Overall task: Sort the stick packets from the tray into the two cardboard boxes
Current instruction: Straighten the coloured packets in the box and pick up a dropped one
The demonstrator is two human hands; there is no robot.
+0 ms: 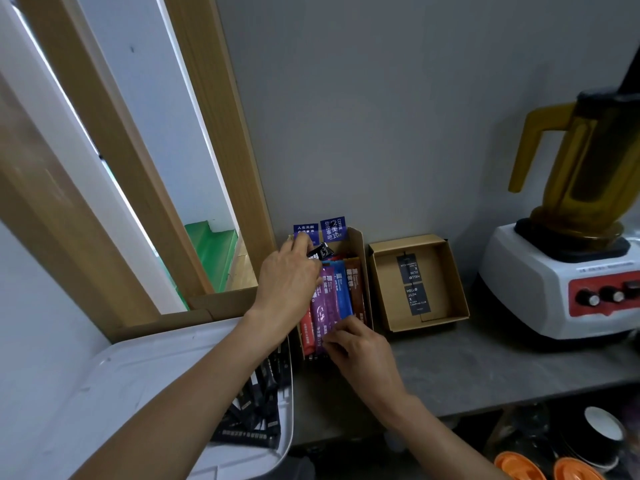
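The left cardboard box (pixel 360 251) holds several coloured stick packets (pixel 337 292): red, purple, blue and brown, lying side by side. My left hand (pixel 287 289) rests over their far ends, its fingers on a black packet (pixel 321 251) at the box's back. My right hand (pixel 360 351) pinches the near ends of the purple and blue packets. The right cardboard box (pixel 450 289) holds only two black cards. The white tray (pixel 138 375) at the lower left carries several black stick packets (pixel 256 407).
A white blender (pixel 557 282) with an amber jug stands at the right on the grey counter (pixel 485 365). A wooden window frame (pixel 207 168) rises at the left. Below the counter edge sit a cup (pixel 602 431) and two orange lids (pixel 519 467).
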